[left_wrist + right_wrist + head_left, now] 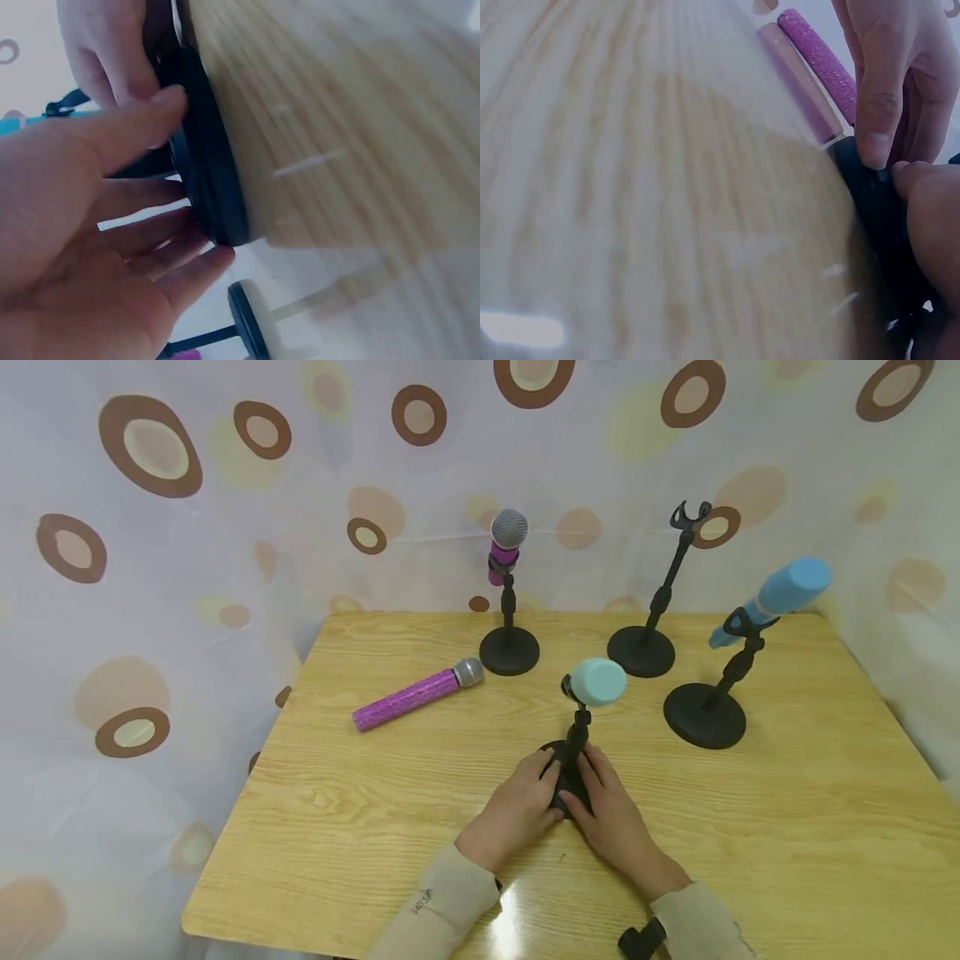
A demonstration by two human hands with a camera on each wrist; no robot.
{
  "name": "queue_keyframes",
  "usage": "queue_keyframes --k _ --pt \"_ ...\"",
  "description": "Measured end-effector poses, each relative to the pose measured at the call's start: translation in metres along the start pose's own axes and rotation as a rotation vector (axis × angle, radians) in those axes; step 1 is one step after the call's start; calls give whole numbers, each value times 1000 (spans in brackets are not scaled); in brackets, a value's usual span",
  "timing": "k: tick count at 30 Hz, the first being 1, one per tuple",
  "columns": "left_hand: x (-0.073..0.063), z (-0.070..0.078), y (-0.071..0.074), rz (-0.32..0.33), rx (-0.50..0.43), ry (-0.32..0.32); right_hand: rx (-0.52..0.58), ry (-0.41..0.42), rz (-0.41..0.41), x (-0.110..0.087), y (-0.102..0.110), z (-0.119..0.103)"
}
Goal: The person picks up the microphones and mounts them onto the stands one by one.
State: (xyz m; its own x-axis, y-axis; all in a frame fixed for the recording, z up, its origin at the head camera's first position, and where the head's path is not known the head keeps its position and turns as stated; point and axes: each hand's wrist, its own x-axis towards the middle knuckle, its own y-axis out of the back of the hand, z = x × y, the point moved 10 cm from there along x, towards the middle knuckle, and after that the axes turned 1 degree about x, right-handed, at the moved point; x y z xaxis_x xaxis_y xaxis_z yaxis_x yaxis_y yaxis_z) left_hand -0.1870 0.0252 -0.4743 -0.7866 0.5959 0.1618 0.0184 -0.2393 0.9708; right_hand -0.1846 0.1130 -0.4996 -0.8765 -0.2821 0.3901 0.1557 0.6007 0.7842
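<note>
On the table (322, 827), mid-width: the black stand (576, 745) stood between my hands, long axis upright.
Left hand (522, 806): thumb and fingers were clamped about the left side of its base (572, 781).
Right hand (618, 827): clamped about the right side; neither was nearer.
Microphone (597, 682): sat above and just beyond my fingers, atop the stand.
Finish: dark round base, pale aqua, rounded microphone end.

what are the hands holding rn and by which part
The left hand and right hand hold the front black stand by its round base, one on each side, below the pale teal microphone.
</note>
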Motion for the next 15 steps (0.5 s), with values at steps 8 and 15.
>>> queue_keyframes --k 8,15 --pt "1 3 -1 16 40 21 -155 19 -9 -7 10 -22" --pt "1 0 1 15 33 42 -180 12 -40 -9 10 -32"
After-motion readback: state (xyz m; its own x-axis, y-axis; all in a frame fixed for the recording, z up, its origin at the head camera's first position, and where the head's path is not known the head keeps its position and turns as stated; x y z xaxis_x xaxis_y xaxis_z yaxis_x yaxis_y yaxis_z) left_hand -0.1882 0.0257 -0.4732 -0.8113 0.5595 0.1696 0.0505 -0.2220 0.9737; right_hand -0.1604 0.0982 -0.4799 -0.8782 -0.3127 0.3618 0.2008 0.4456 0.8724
